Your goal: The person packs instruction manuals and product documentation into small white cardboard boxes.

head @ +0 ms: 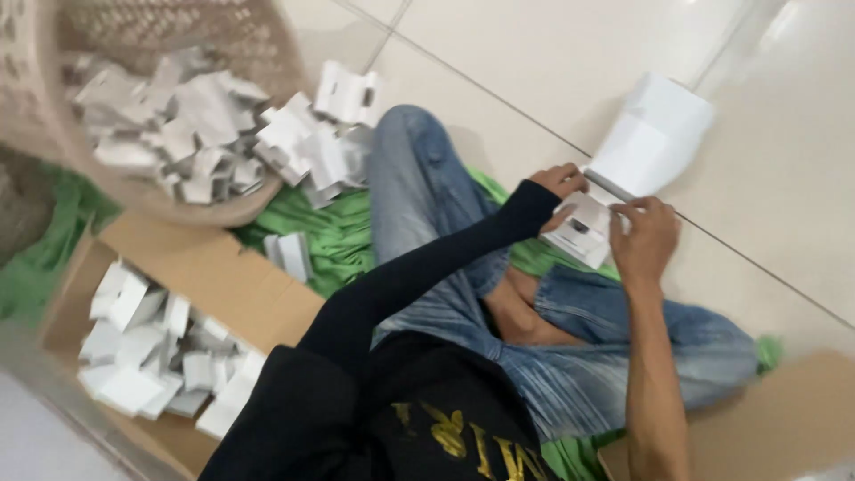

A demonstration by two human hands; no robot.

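Both hands, left hand [561,183] and right hand [643,239], grip a white carton [583,230] beside a basket [40,116].

White carton [583,230] btwn hands; brown box [200,276].

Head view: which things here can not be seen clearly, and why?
- Small white carton: motion blur, and the left hand and right hand cover its ends.
- Basket: cut off by the top and left edges.
- Cardboard box: its near end is hidden by the person's black sleeve.
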